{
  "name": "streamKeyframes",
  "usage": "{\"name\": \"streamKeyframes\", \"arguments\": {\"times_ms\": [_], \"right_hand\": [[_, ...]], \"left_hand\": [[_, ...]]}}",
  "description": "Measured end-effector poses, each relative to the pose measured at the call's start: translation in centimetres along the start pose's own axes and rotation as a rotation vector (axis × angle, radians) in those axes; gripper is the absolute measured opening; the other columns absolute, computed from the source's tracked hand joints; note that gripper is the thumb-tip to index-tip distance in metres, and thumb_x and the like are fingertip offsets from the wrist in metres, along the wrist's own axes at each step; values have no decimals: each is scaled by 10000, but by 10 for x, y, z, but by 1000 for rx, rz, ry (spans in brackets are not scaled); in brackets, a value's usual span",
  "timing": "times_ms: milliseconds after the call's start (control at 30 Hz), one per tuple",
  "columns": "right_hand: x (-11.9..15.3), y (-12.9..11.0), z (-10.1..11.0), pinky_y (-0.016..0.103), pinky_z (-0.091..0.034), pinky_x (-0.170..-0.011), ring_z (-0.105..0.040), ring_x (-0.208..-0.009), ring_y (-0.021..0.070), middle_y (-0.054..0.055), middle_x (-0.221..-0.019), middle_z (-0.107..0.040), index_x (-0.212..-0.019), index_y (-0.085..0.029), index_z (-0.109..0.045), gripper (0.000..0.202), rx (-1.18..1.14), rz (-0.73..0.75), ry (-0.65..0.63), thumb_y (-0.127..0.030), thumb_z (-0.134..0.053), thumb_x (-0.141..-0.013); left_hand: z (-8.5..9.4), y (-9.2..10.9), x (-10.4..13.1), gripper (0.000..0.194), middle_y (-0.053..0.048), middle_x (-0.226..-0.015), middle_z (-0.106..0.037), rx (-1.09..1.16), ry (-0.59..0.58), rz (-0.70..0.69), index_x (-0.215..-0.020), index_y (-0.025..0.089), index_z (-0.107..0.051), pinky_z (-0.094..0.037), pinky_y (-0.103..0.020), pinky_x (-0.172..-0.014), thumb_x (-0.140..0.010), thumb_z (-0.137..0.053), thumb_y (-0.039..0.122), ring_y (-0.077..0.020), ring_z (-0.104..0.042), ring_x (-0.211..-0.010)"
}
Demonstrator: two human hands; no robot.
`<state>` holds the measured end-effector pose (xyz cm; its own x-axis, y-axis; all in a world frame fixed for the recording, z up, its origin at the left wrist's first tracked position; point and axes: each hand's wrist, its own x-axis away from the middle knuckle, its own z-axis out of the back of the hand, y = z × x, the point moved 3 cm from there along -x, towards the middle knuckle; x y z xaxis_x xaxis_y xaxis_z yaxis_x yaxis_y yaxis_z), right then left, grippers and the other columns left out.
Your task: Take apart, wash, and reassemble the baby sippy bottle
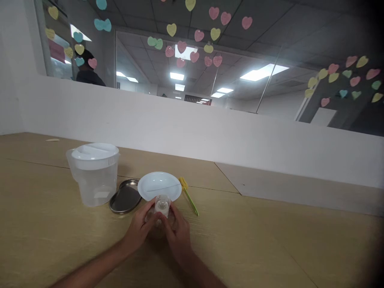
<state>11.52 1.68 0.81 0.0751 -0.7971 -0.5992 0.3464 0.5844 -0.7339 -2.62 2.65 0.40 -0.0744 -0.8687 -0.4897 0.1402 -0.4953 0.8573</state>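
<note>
A small clear container with a whitish top (pixel 162 205) is held between both hands, just in front of the white bowl. My left hand (pixel 141 226) is closed round its left side, and my right hand (pixel 179 232) grips its right side. The two thumbs meet at the near side of the top. The container's lower part is partly hidden by the fingers. Behind it, the white bowl (pixel 150 182) has a thin line, perhaps a wire or stick, across it.
A lidded clear pitcher (pixel 97 180) stands on the wooden table (pixel 240 248) at the left. Beside it lies a metal tray (pixel 125 197). A green-handled yellow brush (pixel 189 198) lies right of the bowl. Behind are a white wall (pixel 180 128) and windows; a person (pixel 87 72) shows beyond.
</note>
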Motion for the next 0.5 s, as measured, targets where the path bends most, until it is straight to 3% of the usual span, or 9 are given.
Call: {"name": "streamKeyframes", "arguments": {"times_ms": [133, 400, 500], "right_hand": [[4, 7, -4, 352, -448, -933, -530, -1124, 214, 77, -1241, -558, -1284, -218, -457, 465, 1, -2, -13, -352, -532, -845], [8, 19, -10, 373, -377, -1000, -453, -1204, 211, 73, -1324, -477, -1343, -240, -362, 510, -31, -17, -65, -358, -495, -865], [6, 19, -11, 362, -392, -981, -477, -1175, 203, 80, -1299, -496, -1328, -232, -369, 501, -70, -57, -66, -371, -497, -863]], "left_hand": [[-2, 7, -1, 394, -99, -1228, -556, 37, -30, -6, -1187, 181, -508, -416, -373, -929, -839, -496, 365, -238, -538, -1073], [-11, 13, 3, 391, -99, -1133, -577, 32, 97, 90, -1144, 178, -487, -435, -363, -857, -838, -471, 423, -220, -559, -956], [-11, 14, -2, 383, -87, -1098, -585, 49, 94, 108, -1108, 176, -498, -436, -351, -853, -831, -479, 441, -211, -560, -943]]}}
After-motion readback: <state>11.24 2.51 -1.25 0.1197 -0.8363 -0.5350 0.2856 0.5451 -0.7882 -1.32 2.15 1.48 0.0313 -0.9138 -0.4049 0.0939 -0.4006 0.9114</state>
